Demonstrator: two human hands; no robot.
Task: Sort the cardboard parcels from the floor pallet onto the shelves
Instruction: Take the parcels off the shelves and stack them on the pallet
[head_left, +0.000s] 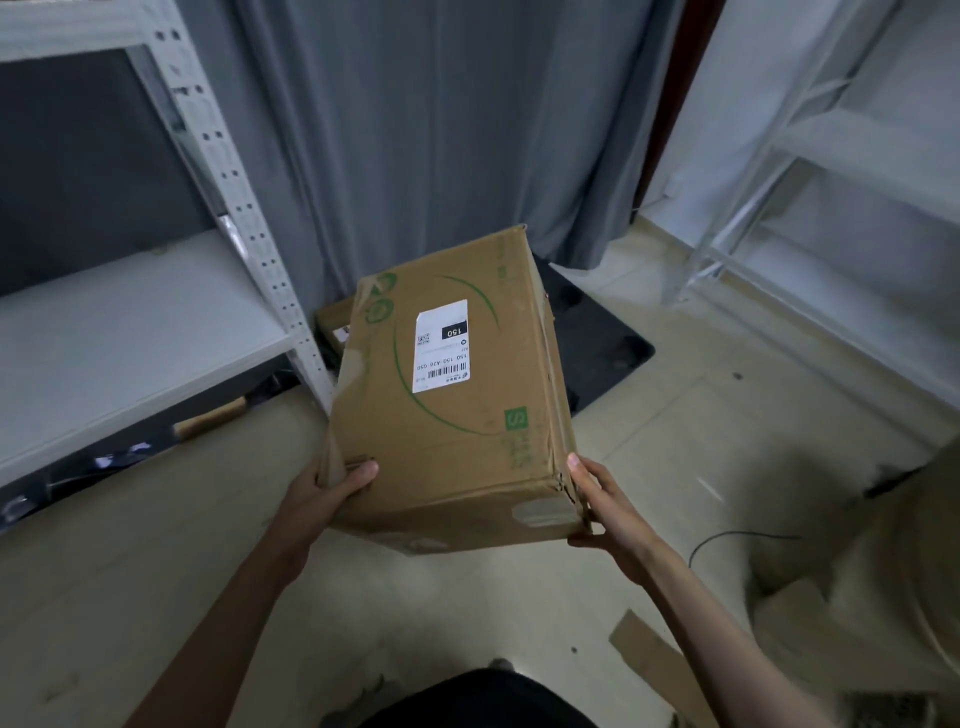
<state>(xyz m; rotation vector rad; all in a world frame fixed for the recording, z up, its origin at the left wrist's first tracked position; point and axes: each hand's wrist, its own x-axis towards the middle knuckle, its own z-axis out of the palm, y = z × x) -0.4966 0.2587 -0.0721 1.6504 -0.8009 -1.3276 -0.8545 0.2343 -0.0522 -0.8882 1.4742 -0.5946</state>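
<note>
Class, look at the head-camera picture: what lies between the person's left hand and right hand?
In the head view, the cardboard parcel lies between them: the left hand grips its near left corner and the right hand its near right corner.

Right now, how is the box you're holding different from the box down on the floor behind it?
The held box is up in the air, gripped by the left hand and right hand; the floor box rests low on the black pallet.
The held box shows its whole top with a white label; the floor box is mostly hidden behind it.
Both are brown cardboard.
</note>
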